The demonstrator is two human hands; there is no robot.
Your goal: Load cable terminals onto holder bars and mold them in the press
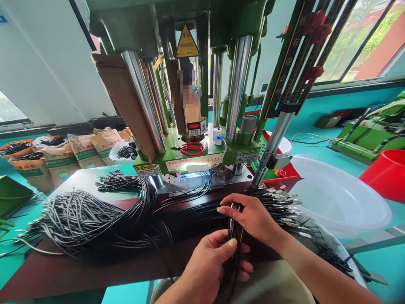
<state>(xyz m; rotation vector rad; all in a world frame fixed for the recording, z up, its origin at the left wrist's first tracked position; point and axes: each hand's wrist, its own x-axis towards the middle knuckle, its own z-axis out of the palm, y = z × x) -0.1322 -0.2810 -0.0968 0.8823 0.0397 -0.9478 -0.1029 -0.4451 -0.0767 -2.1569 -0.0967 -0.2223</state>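
Observation:
Black cables (233,226) run as a small bundle between my two hands, close to the table's front edge. My left hand (218,257) is wrapped round their lower part, thumb on top. Higher up and to the right, my right hand (247,213) pinches the same cables near their metal-coloured ends. Behind the hands a large bundle of black cables (190,217) lies across the dark red table (104,272). Its silvery ends (286,207) fan out at the right, and more cable ends (72,211) spread at the left.
A green press (196,156) with steel columns stands behind the table, red-handled pliers (192,147) on its plate. At the right are a large white tub (344,196) and a red bucket (387,175). Paper sacks (60,162) stand at the back left. A person's arm shows behind the press.

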